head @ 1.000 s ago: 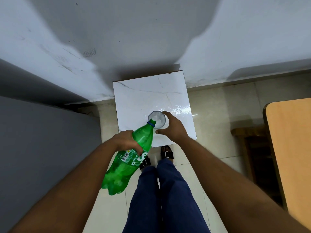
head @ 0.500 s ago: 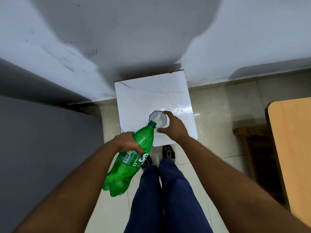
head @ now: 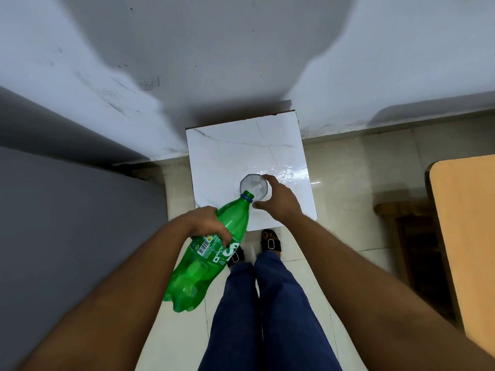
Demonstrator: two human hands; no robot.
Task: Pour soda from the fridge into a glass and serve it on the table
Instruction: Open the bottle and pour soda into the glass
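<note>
head: glass near table edge

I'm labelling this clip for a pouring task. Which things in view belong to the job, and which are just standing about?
Part of the job:
green soda bottle, tilted in the left hand
glass, steadied by the right hand
white table under the glass

Just about:
wooden tabletop
dark wooden stool

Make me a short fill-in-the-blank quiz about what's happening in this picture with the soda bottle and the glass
1. The left hand tilts a ____ plastic bottle toward the glass.
2. The right hand steadies the ____.
3. The glass stands on a ____ marble-look table.
4. The bottle's cap is ____.

Missing words: green; glass; white; off
</note>
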